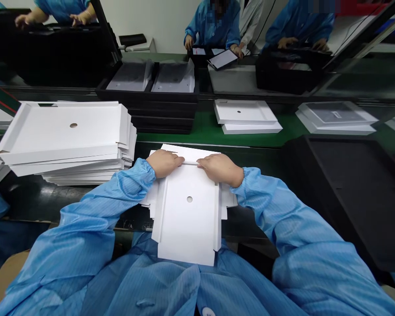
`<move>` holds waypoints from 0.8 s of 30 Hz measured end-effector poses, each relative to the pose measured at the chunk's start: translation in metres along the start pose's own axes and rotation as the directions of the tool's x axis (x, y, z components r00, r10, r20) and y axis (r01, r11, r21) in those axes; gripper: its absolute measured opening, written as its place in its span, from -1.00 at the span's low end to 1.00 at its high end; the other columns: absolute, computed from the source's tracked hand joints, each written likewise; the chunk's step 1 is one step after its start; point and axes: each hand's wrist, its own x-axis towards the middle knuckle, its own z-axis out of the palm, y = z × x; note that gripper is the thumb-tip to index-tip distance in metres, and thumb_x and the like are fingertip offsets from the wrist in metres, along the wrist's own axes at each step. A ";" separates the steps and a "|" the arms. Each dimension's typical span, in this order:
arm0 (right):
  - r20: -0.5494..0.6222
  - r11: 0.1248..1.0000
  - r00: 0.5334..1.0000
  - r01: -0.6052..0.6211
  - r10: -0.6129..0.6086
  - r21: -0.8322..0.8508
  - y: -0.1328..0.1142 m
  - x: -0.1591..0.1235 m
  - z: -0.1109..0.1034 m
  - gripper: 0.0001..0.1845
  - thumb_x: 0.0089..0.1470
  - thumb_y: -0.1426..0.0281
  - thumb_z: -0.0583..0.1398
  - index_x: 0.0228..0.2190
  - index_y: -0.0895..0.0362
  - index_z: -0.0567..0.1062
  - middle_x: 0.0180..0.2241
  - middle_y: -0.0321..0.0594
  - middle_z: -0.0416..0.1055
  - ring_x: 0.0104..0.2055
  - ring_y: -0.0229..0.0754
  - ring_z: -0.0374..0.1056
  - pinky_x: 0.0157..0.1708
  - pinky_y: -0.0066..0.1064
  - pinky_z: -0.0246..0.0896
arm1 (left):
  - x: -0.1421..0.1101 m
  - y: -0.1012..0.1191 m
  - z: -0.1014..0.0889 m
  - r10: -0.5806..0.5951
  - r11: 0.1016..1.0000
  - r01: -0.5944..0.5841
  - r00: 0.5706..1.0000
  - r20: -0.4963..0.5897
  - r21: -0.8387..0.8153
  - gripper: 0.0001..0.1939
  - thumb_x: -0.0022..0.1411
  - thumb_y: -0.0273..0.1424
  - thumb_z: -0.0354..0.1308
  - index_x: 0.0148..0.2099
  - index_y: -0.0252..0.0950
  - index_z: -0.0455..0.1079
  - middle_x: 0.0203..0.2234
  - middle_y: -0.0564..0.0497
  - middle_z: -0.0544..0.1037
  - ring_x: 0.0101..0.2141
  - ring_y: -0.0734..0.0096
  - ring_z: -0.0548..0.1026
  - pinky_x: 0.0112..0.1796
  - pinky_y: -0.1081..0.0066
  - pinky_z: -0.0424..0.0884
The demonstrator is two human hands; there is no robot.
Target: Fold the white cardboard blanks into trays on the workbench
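Note:
A white cardboard tray blank [188, 228] with a small round hole lies in front of me, its near end overhanging the table edge towards my lap. Its long side flaps stand partly raised. My left hand [166, 163] and my right hand [220, 169] pinch the folded flap at its far end, thumbs and fingers close together near the middle. More flat white blanks [228, 199] lie beneath it, their edges sticking out on both sides. Both hands are closed on the cardboard; the fingertips are partly hidden by the fold.
At the left rises a stack of folded white trays [69, 131]. Black trays [164, 109] holding wrapped sheets stand behind. White trays [246, 114] sit on a green belt [204, 120]. A large black tray [355, 188] lies at right. Several blue-sleeved people work across the line.

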 end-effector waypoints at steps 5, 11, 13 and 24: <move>0.018 1.000 1.000 0.002 -0.001 -0.022 0.003 -0.004 0.000 -0.58 0.41 0.27 -0.07 -0.03 0.17 0.51 -0.15 -0.02 0.58 -0.09 -0.05 0.47 -0.18 -0.34 0.19 | -0.006 -0.004 0.001 0.020 1.000 -0.019 0.997 0.068 -0.009 -0.43 0.35 -0.54 -0.08 0.37 -0.24 0.19 -0.01 -0.20 0.56 -0.05 0.11 0.54 -0.14 0.24 0.39; -0.041 0.991 0.999 0.016 -0.010 0.129 0.024 -0.006 0.008 -0.53 0.34 0.19 0.07 0.12 0.19 0.46 0.01 -0.02 0.54 0.04 -0.03 0.43 -0.02 -0.32 0.23 | -0.009 -0.009 0.002 0.006 0.992 0.001 0.998 0.055 -0.127 -0.46 0.40 -0.42 -0.06 0.39 -0.20 0.17 0.07 -0.17 0.53 0.04 0.13 0.50 -0.02 0.25 0.39; -0.071 0.988 0.997 0.035 -0.024 0.152 0.028 -0.009 0.009 -0.54 0.35 0.19 0.05 0.10 0.19 0.48 0.00 -0.04 0.55 0.03 -0.03 0.43 -0.01 -0.32 0.23 | -0.010 -0.012 0.004 -0.039 0.978 0.037 0.999 -0.004 -0.207 -0.52 0.42 -0.33 -0.05 0.35 -0.16 0.23 0.10 -0.12 0.52 0.05 0.18 0.50 0.00 0.29 0.38; -0.029 0.988 0.999 0.026 -0.031 -0.155 0.010 -0.023 0.000 -0.49 0.43 0.20 -0.12 -0.15 0.18 0.54 -0.28 -0.02 0.59 -0.24 -0.05 0.49 -0.34 -0.33 0.08 | -0.010 -0.014 0.011 0.025 1.000 -0.025 1.000 0.004 -0.016 -0.62 0.46 -0.28 -0.11 0.10 -0.26 0.46 -0.15 -0.14 0.61 -0.16 0.24 0.55 -0.17 0.32 0.36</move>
